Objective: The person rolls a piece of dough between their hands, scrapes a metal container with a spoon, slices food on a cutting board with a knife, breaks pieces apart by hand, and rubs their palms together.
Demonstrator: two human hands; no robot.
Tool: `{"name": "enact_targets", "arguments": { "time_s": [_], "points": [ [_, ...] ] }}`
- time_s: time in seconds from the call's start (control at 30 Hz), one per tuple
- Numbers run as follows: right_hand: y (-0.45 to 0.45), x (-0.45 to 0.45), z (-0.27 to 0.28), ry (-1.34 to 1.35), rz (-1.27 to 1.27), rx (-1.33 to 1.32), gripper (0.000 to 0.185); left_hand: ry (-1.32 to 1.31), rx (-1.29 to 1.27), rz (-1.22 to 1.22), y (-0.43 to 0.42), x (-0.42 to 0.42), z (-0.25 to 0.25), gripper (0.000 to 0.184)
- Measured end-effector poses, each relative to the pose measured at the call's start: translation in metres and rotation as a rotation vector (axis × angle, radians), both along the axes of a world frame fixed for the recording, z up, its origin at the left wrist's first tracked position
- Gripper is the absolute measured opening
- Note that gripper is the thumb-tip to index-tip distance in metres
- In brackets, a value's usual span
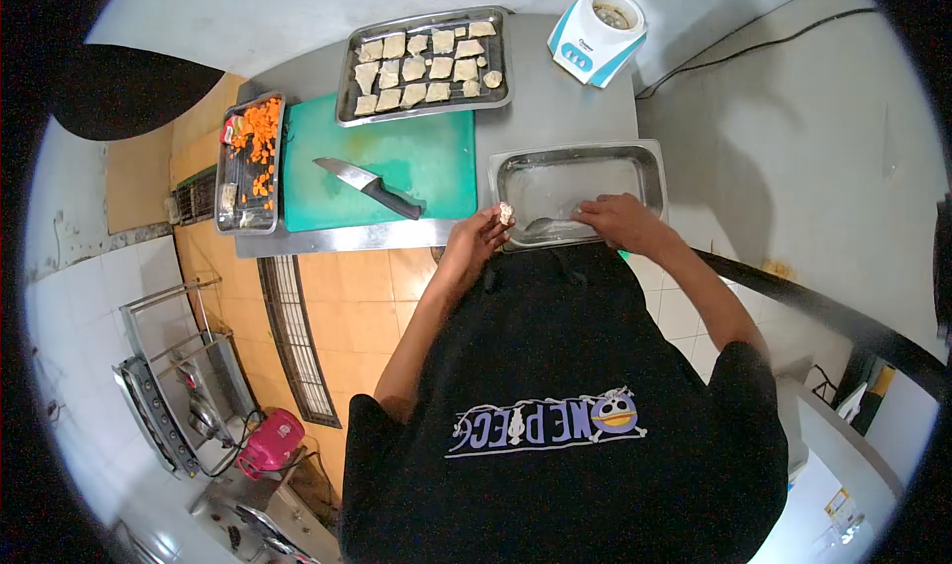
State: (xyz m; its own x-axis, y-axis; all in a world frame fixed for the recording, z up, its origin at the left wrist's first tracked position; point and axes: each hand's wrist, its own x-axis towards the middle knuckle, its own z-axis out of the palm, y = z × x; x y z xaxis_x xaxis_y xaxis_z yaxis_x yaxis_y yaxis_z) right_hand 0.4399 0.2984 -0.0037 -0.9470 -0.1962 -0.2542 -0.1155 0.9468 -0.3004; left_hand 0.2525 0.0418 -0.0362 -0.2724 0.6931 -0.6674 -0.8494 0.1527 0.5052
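My left hand [475, 243] pinches a small whitish, crumbly lump [507, 213] at the near left corner of a rectangular metal pan [578, 152]. Inside that pan, my right hand [623, 222] is closed on a spoon [541, 225], whose bowl points left toward the lump. A thin pale residue covers the pan's bottom. Left of the pan, a green cutting board [327, 192] carries a knife [369, 187] with a black handle, lying diagonally. Behind the board, a dark tray [344, 108] bears several flat, pale dough pieces [439, 66] in rows.
A narrow tray [223, 168] with chopped orange pieces [261, 128] stands at the left end of the steel table [555, 118]. A white and blue appliance base [597, 37] sits at the back right. Lower left are a stove [159, 415] and a pink gas cylinder [271, 442].
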Motion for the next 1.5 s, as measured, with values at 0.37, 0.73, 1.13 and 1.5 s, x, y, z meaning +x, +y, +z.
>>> {"name": "enact_targets", "arguments": {
  "time_s": [0.37,0.73,1.13,1.5],
  "points": [
    [0.007,0.016,0.003,-0.088,-0.206,-0.239,0.028,0.049,0.010,-0.043,0.003,0.003,0.005,0.049],
    [-0.023,0.001,0.039,0.250,-0.575,-0.585,0.029,-0.138,0.131,0.115,0.015,0.006,0.011,0.040],
    [-0.036,0.007,-0.011,0.726,-0.541,-0.325,0.045,-0.379,0.224,0.167,0.041,-0.007,0.072,0.024],
    [-0.032,-0.002,-0.029,0.867,-0.493,-0.488,0.047,-0.303,0.146,0.085,0.040,-0.013,0.086,0.019]
  ]
}}
